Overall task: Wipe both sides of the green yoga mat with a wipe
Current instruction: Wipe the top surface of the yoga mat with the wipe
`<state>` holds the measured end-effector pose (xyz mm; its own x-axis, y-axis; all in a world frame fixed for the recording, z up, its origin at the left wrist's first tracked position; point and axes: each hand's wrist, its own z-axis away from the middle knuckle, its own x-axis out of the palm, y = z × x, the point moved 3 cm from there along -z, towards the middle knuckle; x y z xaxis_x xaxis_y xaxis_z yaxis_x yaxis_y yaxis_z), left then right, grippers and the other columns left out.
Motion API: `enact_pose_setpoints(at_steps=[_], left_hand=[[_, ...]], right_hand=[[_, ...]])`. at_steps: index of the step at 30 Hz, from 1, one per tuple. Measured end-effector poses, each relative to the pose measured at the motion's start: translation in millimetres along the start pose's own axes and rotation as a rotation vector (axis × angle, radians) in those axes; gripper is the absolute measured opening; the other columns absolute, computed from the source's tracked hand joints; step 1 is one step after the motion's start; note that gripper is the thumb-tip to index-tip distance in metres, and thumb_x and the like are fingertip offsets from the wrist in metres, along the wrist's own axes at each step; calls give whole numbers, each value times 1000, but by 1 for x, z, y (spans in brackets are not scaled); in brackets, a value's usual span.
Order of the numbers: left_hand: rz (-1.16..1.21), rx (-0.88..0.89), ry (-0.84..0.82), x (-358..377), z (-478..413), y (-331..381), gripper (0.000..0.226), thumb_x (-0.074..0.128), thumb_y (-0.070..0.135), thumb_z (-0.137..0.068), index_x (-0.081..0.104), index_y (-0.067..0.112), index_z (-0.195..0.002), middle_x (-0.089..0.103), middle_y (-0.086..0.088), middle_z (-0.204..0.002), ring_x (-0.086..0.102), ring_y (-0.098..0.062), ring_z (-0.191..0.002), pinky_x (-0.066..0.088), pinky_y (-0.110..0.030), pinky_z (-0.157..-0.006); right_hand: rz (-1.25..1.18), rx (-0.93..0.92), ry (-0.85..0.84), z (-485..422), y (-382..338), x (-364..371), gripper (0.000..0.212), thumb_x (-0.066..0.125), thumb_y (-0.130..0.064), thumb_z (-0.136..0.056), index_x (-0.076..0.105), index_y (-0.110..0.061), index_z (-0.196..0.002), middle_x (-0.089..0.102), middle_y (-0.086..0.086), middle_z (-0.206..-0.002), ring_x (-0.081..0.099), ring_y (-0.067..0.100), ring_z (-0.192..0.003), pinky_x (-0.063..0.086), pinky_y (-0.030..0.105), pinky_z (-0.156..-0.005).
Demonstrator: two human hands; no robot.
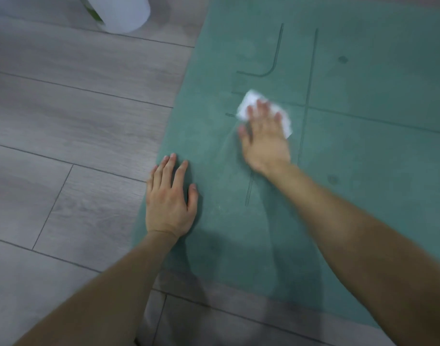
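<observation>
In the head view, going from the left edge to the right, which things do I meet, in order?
First the white container at the top → left hand, flat near the left edge of the green yoga mat → right hand pressing the white wipe → bare mat.

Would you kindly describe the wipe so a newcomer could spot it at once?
Find the green mat on the grey floor. On it, the right hand presses flat on the wipe, the only white thing on the mat.
</observation>
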<state>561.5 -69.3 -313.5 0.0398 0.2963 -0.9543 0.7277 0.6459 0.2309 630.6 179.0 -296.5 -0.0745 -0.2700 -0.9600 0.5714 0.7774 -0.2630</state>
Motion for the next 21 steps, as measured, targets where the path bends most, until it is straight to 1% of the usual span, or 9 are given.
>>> enact_pose_setpoints(at_steps=[3, 4, 6, 9, 11, 14, 17, 19, 21], left_hand=[[13, 9, 1, 0, 0, 2, 55, 52, 31, -100, 53, 8, -149, 43, -16, -162, 36, -36, -152, 26, -54, -124], [18, 10, 0, 0, 0, 3, 55, 53, 31, -99, 53, 8, -150, 43, -16, -162, 36, -36, -151, 26, -55, -124], [32, 6, 2, -1, -2, 2, 57, 54, 32, -98, 53, 9, -150, 43, -16, -162, 36, -36, -152, 27, -55, -124], [49, 10, -12, 0, -2, 4, 59, 57, 37, -98, 54, 9, -150, 43, -15, -163, 35, -34, -153, 28, -54, -124], [69, 17, -53, 2, -3, 2, 64, 58, 44, -98, 51, 11, -153, 40, -13, -165, 32, -32, -156, 26, -52, -125], [50, 129, -231, -7, -3, -18, 90, 50, 70, -95, 32, 16, -165, 20, -10, -174, 14, -25, -162, 19, -49, -129], [-45, 220, -570, -21, 2, -38, 140, 38, 104, -69, -2, 14, -169, -16, -7, -175, -17, -21, -161, 2, -47, -132], [-116, 254, -748, -25, 17, -43, 169, 43, 112, -46, -24, 10, -162, -36, -11, -168, -36, -27, -154, -10, -54, -129], [-132, 267, -850, -25, 25, -43, 179, 51, 110, -37, -38, 9, -155, -50, -14, -159, -48, -32, -146, -16, -60, -125]], right_hand=[[49, -542, -155, 87, -43, 23, 67, 26, -51, -112, 18, -16, -170, 8, 3, -178, -2, 18, -165, 2, 45, -134], [66, -645, -190, 90, -38, 21, 65, 28, -49, -113, 16, -19, -170, 6, 1, -178, -2, 16, -164, 1, 42, -134], [90, -561, -151, 44, -11, 8, 65, 21, -51, -113, 12, -23, -171, 4, -1, -178, -2, 14, -164, 2, 42, -134], [51, -32, -75, -43, 36, -11, 73, 8, -59, -107, 10, -21, -171, 0, 2, -179, -5, 17, -164, -4, 42, -133], [17, 89, -46, -49, 27, -1, 77, 9, -60, -106, 10, -18, -171, -1, 5, -178, -6, 20, -164, -6, 45, -133], [45, -214, -21, 25, -31, 21, 73, 22, -55, -110, 15, -15, -170, 5, 7, -178, -2, 22, -165, 4, 51, -133], [103, -577, -171, 93, -53, 22, 67, 32, -48, -113, 12, -19, -171, 1, 0, -178, -5, 17, -164, 2, 45, -134], [132, -590, -189, 67, -41, 11, 65, 29, -49, -114, 10, -23, -171, 0, -3, -178, -5, 15, -164, 2, 43, -134], [136, -398, -145, 3, -28, 0, 68, 18, -55, -111, 10, -24, -171, 1, 0, -178, -2, 18, -165, 3, 45, -134]])
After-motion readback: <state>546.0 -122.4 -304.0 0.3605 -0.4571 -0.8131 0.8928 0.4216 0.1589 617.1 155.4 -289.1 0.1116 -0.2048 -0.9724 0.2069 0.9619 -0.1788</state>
